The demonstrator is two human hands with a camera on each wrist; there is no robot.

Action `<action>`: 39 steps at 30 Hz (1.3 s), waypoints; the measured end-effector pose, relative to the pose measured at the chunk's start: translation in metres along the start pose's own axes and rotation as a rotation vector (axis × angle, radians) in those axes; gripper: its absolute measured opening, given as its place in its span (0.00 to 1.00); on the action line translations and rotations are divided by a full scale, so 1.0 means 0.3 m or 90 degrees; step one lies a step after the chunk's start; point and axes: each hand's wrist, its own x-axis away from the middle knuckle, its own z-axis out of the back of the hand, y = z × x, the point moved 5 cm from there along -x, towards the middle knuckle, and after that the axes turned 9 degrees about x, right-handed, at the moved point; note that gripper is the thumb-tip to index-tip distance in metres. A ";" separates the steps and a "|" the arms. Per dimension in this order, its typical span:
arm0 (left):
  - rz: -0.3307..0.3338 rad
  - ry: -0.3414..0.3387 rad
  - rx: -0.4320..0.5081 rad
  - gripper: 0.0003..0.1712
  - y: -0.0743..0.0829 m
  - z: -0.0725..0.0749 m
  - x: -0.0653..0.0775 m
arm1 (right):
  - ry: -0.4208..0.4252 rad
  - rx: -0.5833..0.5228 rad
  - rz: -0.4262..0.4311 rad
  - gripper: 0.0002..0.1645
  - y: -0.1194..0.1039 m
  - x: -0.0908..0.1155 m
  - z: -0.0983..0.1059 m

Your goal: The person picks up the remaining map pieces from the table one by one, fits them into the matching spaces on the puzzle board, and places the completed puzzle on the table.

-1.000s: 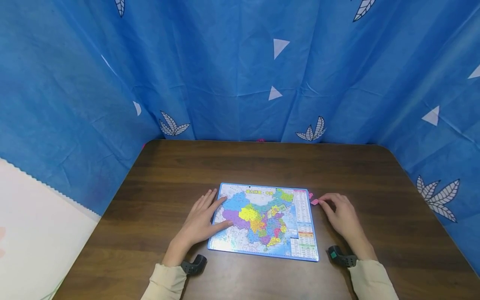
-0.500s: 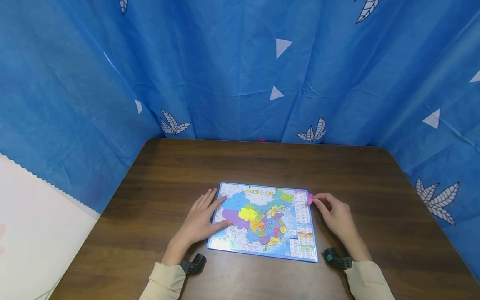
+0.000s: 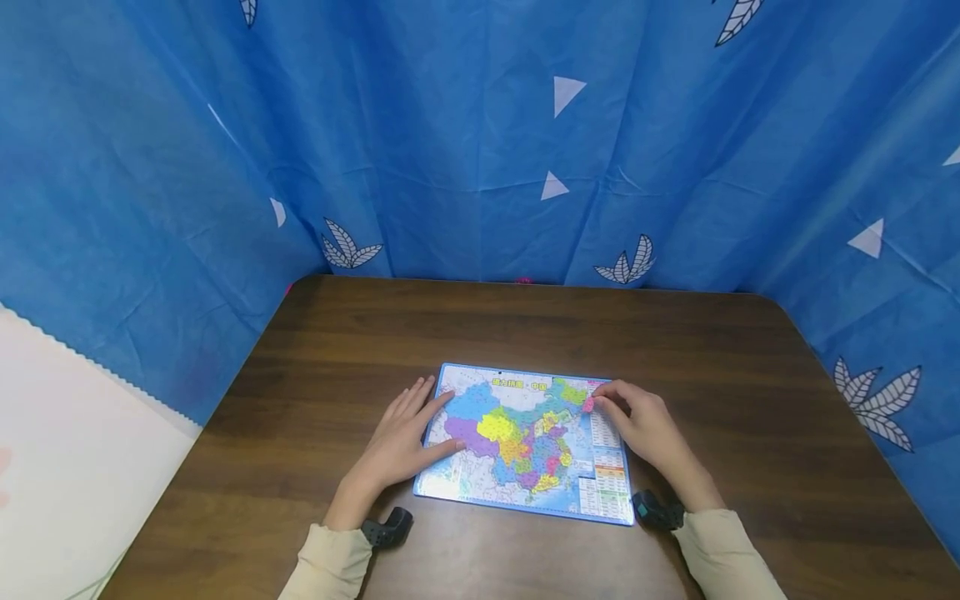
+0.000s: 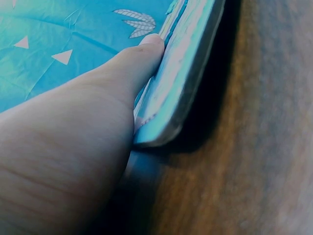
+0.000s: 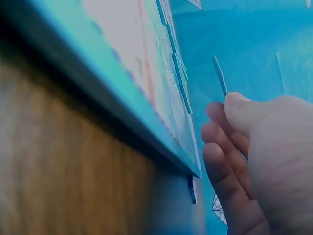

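Note:
A map puzzle board (image 3: 517, 500) with a blue rim and coloured map pieces lies on the table. My left hand (image 3: 401, 442) rests over its left edge with fingers extended. In the left wrist view the thumb (image 4: 146, 54) lies along the board's surface near a corner. Over the upper right of the map, my right hand (image 3: 652, 429) pinches a small pink puzzle piece (image 3: 588, 405) between thumb and fingertips. The right wrist view shows that thin puzzle piece (image 5: 219, 76) edge-on, raised off the board, with other fingers curled below.
Flat map pieces (image 5: 180, 81) stand slightly proud of the board's surface. Another thin piece (image 5: 193, 190) shows just past the board's edge in the right wrist view. The brown wooden table (image 3: 525, 325) backs onto a blue curtain (image 3: 465, 167).
My right hand has carried the pink puzzle piece leftward from beside the board's right edge to over the map's upper right. The left hand stays in place.

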 end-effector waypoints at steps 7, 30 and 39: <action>-0.001 0.005 -0.001 0.50 0.000 -0.006 -0.002 | -0.016 0.008 0.030 0.10 -0.031 0.000 0.016; 0.004 0.001 -0.001 0.50 0.003 -0.003 -0.001 | -0.062 -0.169 0.070 0.06 -0.174 -0.043 -0.137; 0.006 0.008 -0.005 0.50 0.001 -0.005 -0.003 | -0.009 -0.157 0.105 0.09 -0.173 -0.046 -0.151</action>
